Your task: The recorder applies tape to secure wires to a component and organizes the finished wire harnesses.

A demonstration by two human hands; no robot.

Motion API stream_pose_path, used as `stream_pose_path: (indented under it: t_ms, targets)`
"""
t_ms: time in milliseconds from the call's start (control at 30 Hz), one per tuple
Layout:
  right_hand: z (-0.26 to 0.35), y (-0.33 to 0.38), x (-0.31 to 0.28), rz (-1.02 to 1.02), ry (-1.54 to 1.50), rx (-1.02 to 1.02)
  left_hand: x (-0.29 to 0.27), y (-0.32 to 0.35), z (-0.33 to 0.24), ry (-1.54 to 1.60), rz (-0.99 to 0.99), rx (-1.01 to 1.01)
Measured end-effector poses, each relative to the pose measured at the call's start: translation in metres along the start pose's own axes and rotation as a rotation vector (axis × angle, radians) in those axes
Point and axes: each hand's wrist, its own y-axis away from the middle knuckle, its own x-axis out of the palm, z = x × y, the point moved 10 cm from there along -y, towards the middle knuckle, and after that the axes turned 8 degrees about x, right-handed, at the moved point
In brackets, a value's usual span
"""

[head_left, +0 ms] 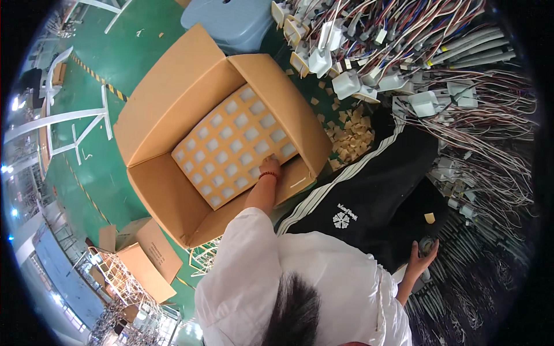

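A large open cardboard box [164,109] stands in front of me, its flaps folded outward. Inside lies a tan cardboard sheet [218,151] with rows of square cut-outs and whitish material showing through them. My left hand [269,166], with a red bead bracelet at the wrist, reaches into the box. Its fingers are curled at the sheet's right-hand edge, and the fingertips are partly hidden. Out to the right, my right hand [421,258] grips a round, clear greyish roll [427,246] that looks like tape. A small tan cardboard piece [429,218] rests on the black cloth above it.
Black trousers with white side stripes [369,196] stretch between the hands. Small cardboard squares [353,137] lie scattered beside the box. Bundles of wires with white connectors [424,104] fill the right. A blue-grey stool [231,26] stands beyond; a smaller carton [147,256] sits lower left.
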Motion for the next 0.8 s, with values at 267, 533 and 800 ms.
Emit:
stream_pose_path:
  t_ms: [267, 533, 800]
  targets:
    - [0.034, -0.009, -0.038, -0.11, 0.053, -0.081, -0.012, 0.014, 0.005, 0.006, 0.012, -0.08]
    - [0.084, -0.011, -0.068, -0.204, 0.023, -0.139, -0.054, 0.037, -0.003, 0.105, -0.209, 0.06]
    - [0.145, -0.021, -0.066, -0.16, -0.213, -0.338, -0.154, 0.123, 0.037, 0.218, -0.625, 0.165]
